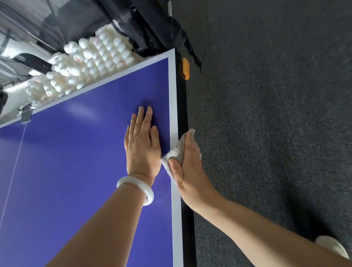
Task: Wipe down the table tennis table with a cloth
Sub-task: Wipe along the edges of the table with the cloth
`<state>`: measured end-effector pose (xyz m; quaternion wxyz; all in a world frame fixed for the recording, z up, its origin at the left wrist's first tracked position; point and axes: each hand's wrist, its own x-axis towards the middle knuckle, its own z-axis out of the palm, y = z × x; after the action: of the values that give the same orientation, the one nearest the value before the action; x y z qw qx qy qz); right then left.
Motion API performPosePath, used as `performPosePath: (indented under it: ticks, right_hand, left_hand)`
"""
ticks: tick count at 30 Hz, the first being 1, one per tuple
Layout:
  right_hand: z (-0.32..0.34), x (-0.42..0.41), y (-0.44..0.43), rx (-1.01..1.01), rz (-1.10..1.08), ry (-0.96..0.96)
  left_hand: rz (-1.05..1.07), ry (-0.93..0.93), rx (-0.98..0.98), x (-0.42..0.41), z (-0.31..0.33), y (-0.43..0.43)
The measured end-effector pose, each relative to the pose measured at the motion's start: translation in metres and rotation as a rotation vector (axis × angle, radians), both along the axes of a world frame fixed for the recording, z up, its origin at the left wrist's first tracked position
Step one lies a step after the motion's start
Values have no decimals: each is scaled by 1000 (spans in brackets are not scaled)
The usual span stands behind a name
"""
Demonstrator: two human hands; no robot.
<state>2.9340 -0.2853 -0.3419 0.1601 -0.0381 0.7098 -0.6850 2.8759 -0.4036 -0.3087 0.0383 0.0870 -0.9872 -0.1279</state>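
Note:
The blue table tennis table (82, 167) with white border lines fills the left of the view; its right edge runs up the middle. My left hand (142, 147) lies flat on the blue surface near that edge, fingers straight, a white bangle on the wrist. My right hand (189, 165) holds a grey cloth (175, 151) against the table's white side line and black edge, thumb on top of the cloth and fingers wrapped over the side. Part of the cloth is hidden under the hand.
A heap of white balls (87, 62) lies in a black net catcher (146, 23) just beyond the table's far end. A metal clamp (26, 112) grips that end. An orange corner piece (186, 69) sits on the edge. Dark carpet (281, 108) spreads right; a white shoe (333, 246).

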Motion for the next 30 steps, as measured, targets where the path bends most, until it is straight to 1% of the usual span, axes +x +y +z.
performPosePath:
  ticks: [2,4,8,10,11,12,13,15,18,20,21,22,23,25,27,30]
  right_hand:
    - [5,-26,-4,-28,-56,-30]
    - [7,-71,-8,-29,-110,-85]
    - [14,-174,-12,58,-178,-95]
    - [17,-201,-15,98,-205,-102]
    - [15,-205,-16,104,-210,-107]
    - [16,-201,-14,69,-196,-128]
    - [16,-191,-12,4,-176,-152]
    - [16,-158,-12,-35,-135,-184]
    - [19,-128,-9,-19,-125,-327]
    - [25,-143,0,-91,-186,-430]
    - [30,-160,5,-142,-260,-427]
    - [37,-179,10,-154,-327,-363]
    - [43,-199,10,-132,-351,-284]
    - [46,-227,4,-31,-321,-162]
    - [40,-227,-7,36,-268,-109]
    - [23,-183,-14,-27,-259,-46]
  left_hand:
    - [5,0,23,0,0,-1]
    - [25,-12,22,-2,1,0]
    - [26,-32,-3,0,1,0]
    - [29,-37,-5,0,2,0]
    - [31,-39,-9,0,2,1]
    - [32,-41,-13,0,2,2]
    - [35,-44,-12,0,3,2]
    - [38,-55,-10,0,4,2]
    - [45,-66,-9,1,5,2]
    - [42,-69,-12,1,5,2]
    - [43,-66,-13,1,5,2]
    - [44,-64,-14,0,5,2]
    - [43,-63,-15,0,5,2]
    - [36,-63,-19,-1,5,3]
    - [36,-63,-20,0,5,2]
    - [36,-59,-31,1,5,1]
